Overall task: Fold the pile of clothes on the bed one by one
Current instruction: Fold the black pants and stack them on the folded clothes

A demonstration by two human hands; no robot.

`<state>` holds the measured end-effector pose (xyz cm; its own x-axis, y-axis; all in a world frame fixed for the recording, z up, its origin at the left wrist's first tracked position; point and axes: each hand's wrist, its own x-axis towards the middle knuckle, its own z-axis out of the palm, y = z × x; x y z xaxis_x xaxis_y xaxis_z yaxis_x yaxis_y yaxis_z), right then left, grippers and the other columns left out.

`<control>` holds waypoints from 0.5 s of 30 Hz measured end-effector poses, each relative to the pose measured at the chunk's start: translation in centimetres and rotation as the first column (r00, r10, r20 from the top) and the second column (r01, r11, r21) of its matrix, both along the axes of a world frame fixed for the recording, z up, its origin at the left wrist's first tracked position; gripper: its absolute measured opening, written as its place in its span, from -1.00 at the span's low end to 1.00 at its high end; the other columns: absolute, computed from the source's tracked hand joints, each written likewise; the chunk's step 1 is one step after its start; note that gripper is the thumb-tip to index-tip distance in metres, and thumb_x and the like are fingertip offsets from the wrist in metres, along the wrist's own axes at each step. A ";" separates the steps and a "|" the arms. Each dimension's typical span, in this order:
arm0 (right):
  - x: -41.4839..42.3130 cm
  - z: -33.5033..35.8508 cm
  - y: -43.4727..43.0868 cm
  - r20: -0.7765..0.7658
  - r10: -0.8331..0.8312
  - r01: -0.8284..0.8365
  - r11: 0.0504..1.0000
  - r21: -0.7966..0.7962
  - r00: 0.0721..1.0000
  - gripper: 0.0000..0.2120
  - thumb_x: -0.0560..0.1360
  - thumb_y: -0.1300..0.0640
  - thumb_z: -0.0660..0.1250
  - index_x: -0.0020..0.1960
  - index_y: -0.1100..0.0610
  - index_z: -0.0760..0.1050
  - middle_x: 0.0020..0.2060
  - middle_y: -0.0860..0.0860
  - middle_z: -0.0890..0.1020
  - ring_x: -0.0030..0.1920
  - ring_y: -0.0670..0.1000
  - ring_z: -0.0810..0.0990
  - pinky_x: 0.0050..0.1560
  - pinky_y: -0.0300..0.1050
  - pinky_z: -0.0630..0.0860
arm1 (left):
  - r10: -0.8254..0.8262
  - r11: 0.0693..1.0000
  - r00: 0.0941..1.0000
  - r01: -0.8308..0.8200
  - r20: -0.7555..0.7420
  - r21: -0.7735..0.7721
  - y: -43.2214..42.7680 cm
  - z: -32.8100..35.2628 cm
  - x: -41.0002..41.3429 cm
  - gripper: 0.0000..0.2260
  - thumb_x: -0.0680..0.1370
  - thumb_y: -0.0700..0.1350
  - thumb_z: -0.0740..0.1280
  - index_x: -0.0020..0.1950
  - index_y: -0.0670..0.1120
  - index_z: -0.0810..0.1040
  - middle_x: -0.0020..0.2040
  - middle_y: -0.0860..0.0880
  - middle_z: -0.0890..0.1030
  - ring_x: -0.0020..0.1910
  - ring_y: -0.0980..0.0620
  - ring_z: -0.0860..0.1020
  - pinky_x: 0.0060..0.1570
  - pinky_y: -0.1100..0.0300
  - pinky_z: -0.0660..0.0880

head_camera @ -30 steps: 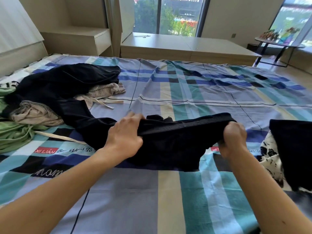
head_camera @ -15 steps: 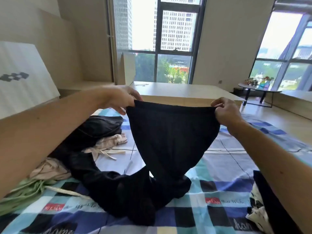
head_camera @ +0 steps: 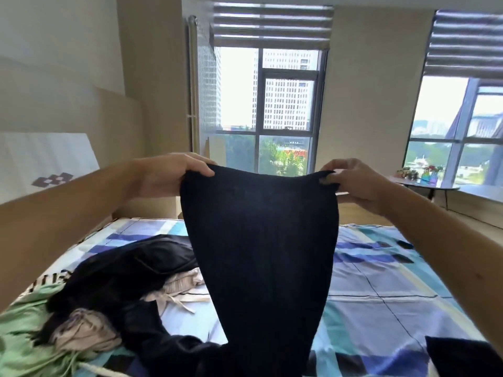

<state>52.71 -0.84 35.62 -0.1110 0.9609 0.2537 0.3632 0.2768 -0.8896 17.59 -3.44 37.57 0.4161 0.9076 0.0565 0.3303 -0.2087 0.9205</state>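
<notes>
I have the black ribbed knit garment hanging in the middle of the frame, held up by its top edge. My left hand is curled over one corner and my right hand pinches the other, both clamped on the cloth and set wide apart so the edge runs taut between them. The rest drops toward the bed with the blue and teal checked sheet, narrowing as it goes. My worry is the bottom centre, where it meets the pile of unfolded clothes filling the lower left. It is dark on dark there, so I cannot tell whether the lower end hangs free or is caught under another black piece. If caught, swinging it aside would likely drag the pile along and scatter it. I grip only the corners, so a sharp shake could slip one loose, and laying it down crooked might land it on the dark folded item at lower right.
</notes>
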 end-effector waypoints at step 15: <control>-3.3 1.0 4.2 0.695 0.190 -0.128 0.982 -0.141 0.693 -0.61 0.47 0.42 0.29 0.20 0.07 0.43 0.05 0.09 0.57 0.06 0.09 0.59 -0.09 -0.13 0.55 | 0.048 0.995 0.755 0.021 -0.654 0.098 5.2 0.6 -5.1 -0.69 0.52 -0.35 0.40 0.17 -0.02 0.59 0.07 -0.05 0.68 0.13 -0.10 0.64 0.12 -0.06 0.60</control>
<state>49.39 3.31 36.65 -0.3798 0.9245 -0.0335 0.8474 0.3332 -0.4135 12.50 1.76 38.21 0.3704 0.9181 -0.1407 0.8483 -0.2726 0.4540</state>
